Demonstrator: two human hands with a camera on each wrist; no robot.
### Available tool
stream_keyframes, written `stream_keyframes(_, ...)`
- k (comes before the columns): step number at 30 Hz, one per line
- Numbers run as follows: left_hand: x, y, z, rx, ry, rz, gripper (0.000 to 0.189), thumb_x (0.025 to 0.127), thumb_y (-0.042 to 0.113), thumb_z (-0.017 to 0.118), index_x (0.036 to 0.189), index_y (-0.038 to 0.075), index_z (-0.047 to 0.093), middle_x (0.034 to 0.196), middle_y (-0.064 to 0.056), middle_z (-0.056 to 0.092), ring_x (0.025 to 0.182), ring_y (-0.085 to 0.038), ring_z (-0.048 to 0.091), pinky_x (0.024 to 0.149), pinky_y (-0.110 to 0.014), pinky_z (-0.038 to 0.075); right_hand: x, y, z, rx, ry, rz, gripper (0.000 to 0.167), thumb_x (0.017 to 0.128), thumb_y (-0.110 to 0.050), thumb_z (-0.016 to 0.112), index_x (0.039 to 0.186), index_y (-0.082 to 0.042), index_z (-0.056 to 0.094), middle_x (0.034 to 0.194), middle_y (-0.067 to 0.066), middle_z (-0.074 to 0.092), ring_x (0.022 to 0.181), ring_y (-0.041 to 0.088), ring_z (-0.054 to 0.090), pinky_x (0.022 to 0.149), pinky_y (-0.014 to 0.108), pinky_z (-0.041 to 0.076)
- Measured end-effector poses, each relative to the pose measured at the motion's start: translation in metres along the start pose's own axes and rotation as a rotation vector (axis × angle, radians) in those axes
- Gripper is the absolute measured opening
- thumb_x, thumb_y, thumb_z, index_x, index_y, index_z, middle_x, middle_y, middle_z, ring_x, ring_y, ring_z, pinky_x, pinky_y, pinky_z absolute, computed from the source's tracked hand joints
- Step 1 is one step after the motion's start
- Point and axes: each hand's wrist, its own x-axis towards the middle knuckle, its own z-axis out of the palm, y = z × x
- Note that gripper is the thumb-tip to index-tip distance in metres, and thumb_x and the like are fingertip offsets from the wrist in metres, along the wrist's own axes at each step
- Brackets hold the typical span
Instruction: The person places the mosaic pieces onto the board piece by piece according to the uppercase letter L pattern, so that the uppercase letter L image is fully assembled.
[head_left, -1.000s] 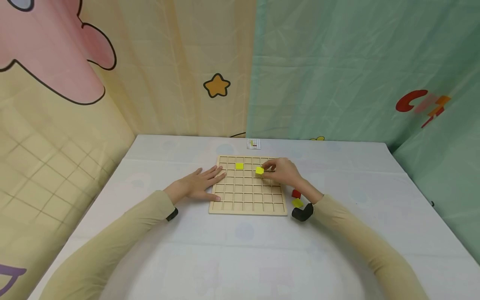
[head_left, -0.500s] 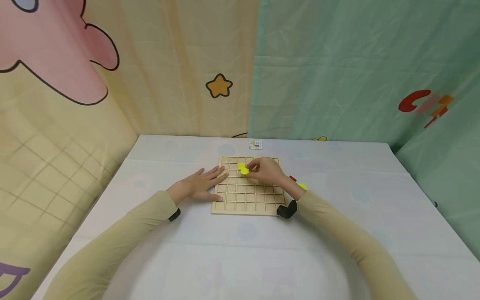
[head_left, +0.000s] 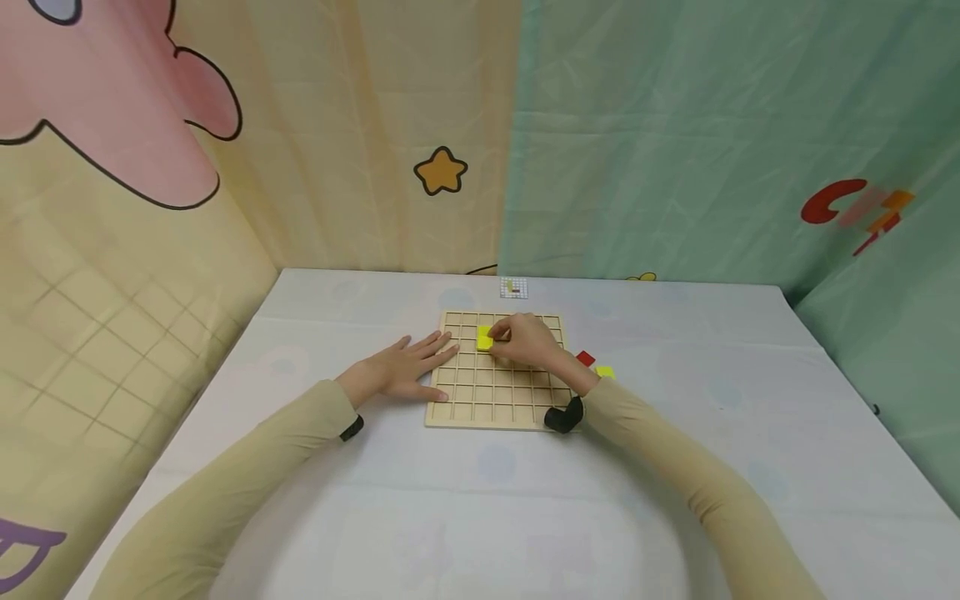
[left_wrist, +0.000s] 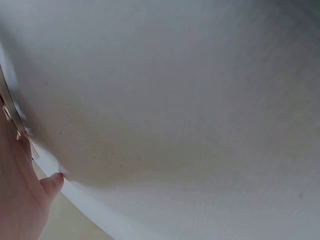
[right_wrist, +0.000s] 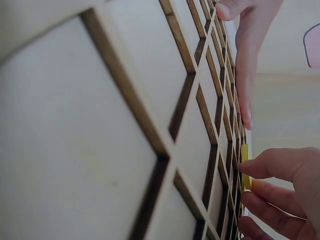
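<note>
A pale wooden grid board (head_left: pixel 483 404) lies on the table in the head view. My right hand (head_left: pixel 525 342) pinches a yellow square tile (head_left: pixel 484 344) between thumb and fingertips, low over the grid. Directly behind that one, another yellow tile (head_left: pixel 485 331) sits in a cell. In the right wrist view, thumb and finger grip the yellow tile (right_wrist: pixel 245 175) by its edges, right at the slats. My left hand (head_left: pixel 401 369) rests with spread, straight fingers on the board's left edge; the left wrist view catches only part of this hand (left_wrist: pixel 22 195).
To the right of the board lie a red tile (head_left: pixel 585 358) and a further yellow tile (head_left: pixel 605 372), near the right sleeve. A small printed grid card (head_left: pixel 513 287) lies behind the board. Patterned curtains (head_left: pixel 645 150) hang beyond the white-covered table (head_left: pixel 480 517).
My right hand has carried the yellow tile leftward across the board and down, beside the tile in the cell. The left hand keeps its place on the edge.
</note>
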Motion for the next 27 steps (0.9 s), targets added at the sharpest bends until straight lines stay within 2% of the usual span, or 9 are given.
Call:
stream_keyframes(19, 0.0002, -0.0002, 0.0008, -0.001, 0.004, -0.007, 0.09, 0.09, 0.069, 0.04, 0.156, 0.023, 0.001, 0.163, -0.004, -0.008, 0.151, -0.024, -0.005, 0.118, -0.06, 0.007, 0.0025, 0.0027, 0.0021, -0.001, -0.033, 0.016, 0.028, 0.083, -0.023, 0.073, 0.106, -0.009, 0.075, 0.104, 0.006, 0.074, 0.09, 0.021, 0.069, 0.077, 0.034, 0.055)
stream_keyframes(27, 0.0009, -0.0014, 0.0019, 0.005, 0.004, -0.004, 0.09, 0.09, 0.069, 0.04, 0.156, 0.023, 0.0, 0.163, -0.004, -0.008, 0.151, -0.025, -0.004, 0.117, -0.06, 0.007, -0.0006, 0.0007, -0.0028, 0.003, -0.034, 0.044, 0.026, 0.084, -0.025, 0.073, 0.106, -0.012, 0.075, 0.103, 0.004, 0.074, 0.088, 0.018, 0.068, 0.074, 0.032, 0.054)
